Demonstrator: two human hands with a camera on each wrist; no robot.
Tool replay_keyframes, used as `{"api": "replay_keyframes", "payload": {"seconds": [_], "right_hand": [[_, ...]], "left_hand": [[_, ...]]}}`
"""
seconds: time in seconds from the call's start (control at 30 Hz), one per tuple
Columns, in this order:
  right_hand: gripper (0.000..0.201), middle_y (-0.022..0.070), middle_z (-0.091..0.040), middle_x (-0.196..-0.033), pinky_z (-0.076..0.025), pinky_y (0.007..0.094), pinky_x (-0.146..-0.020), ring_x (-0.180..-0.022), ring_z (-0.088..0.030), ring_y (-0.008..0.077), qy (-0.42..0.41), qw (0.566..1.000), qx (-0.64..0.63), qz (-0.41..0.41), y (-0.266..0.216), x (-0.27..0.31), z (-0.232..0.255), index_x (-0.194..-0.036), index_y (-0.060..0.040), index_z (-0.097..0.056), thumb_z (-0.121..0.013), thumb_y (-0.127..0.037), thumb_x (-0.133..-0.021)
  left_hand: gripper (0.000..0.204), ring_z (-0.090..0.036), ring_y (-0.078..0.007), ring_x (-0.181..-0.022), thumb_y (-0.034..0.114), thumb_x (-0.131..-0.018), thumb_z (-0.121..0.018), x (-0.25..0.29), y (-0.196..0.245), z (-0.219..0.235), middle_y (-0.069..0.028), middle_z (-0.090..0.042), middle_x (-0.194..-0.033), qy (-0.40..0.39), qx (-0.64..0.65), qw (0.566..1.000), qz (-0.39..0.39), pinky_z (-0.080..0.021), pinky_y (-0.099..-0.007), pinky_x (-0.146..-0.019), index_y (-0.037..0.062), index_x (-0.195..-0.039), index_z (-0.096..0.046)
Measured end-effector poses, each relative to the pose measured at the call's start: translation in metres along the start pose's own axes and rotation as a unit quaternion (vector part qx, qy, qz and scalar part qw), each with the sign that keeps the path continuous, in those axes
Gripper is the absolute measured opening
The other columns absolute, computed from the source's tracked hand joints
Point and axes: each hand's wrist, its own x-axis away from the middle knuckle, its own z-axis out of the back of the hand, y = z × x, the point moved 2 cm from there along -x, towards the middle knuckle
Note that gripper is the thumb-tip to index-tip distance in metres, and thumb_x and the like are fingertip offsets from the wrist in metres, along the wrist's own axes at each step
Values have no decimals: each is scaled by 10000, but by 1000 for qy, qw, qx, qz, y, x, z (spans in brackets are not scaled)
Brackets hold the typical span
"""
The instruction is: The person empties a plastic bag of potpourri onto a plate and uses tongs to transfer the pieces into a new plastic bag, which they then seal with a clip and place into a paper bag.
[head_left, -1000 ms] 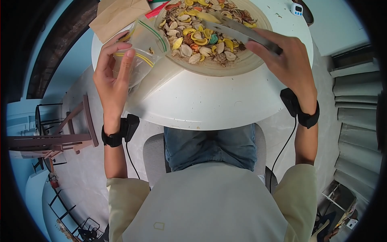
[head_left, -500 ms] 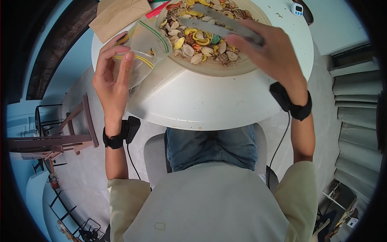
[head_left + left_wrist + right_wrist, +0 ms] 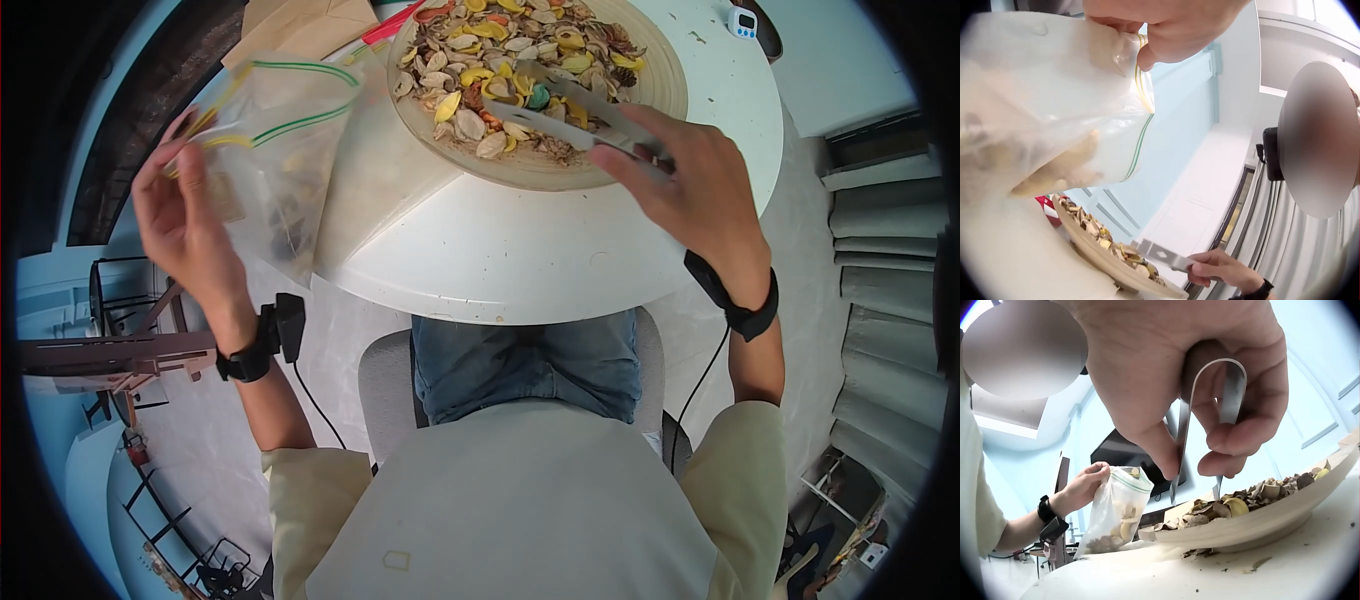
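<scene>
My left hand [image 3: 190, 225] pinches the edge of a clear zip bag [image 3: 285, 190] at its mouth, left of the plate. The bag's green-striped mouth gapes, and dried pieces lie inside it, as the right wrist view shows. In my right hand [image 3: 705, 190] I hold metal tongs [image 3: 1185, 419], squeezed between thumb and fingers. Their two arms are apart, with the tips low over the near part of the dried potpourri [image 3: 430, 80]. That heap of brown, cream and yellow petals and pods covers a wide, shallow plate [image 3: 665, 95].
A brown paper bag [image 3: 300, 28] lies at the table's far left, beside a red strip [image 3: 392, 22]. A small timer [image 3: 742, 22] stands at the far right. Crumbs dot the round white table [image 3: 560, 250]. A flat translucent sheet [image 3: 375, 180] lies left of the plate.
My left hand has moved left and nearer my body, drawing the zip bag with it, and the bag's mouth shows wider. The tongs have shifted to the near side of the potpourri.
</scene>
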Motion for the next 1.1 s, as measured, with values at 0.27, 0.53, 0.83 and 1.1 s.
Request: {"api": "replay_keyframes", "payload": {"seconds": [0.27, 0.53, 0.83, 1.1], "right_hand": [[391, 98, -645, -623, -475, 355, -525, -568, -628, 269, 25, 998, 45, 48, -19, -8, -15, -1071, -60, -700, -690, -381, -848], [361, 101, -643, -598, -469, 350, -524, -540, -623, 272, 26, 997, 58, 52, -13, -10, -12, -1029, -64, -721, -683, -380, -859], [408, 123, -654, -623, -484, 354, -566, -563, -642, 271, 48, 997, 43, 46, -13, -18, -5, -998, -51, -735, -685, -428, -851], [382, 110, -629, -595, -477, 369, -568, -568, -627, 290, 45, 991, -74, 100, -48, -43, -14, -983, -81, -737, -650, -433, -862]], "left_hand": [[211, -605, -168, -1056, 139, -955, -612, -15, 2, 41, -166, -619, -1226, 3, -29, 1000, 8, -486, -266, -901, 3, -1113, -581], [152, -607, -166, -1057, 58, -936, -619, -10, 4, 14, -186, -627, -1206, -90, -14, 996, -23, -475, -268, -907, -2, -1073, -595], [125, -576, -155, -1106, 84, -918, -643, 9, 1, -23, -121, -621, -1230, -201, 3, 980, 11, -441, -288, -954, 26, -1027, -624], [152, -549, -190, -1181, 123, -913, -656, 19, 0, -30, -121, -588, -1279, -235, -1, 971, 30, -417, -323, -1011, 35, -1032, -624]]}}
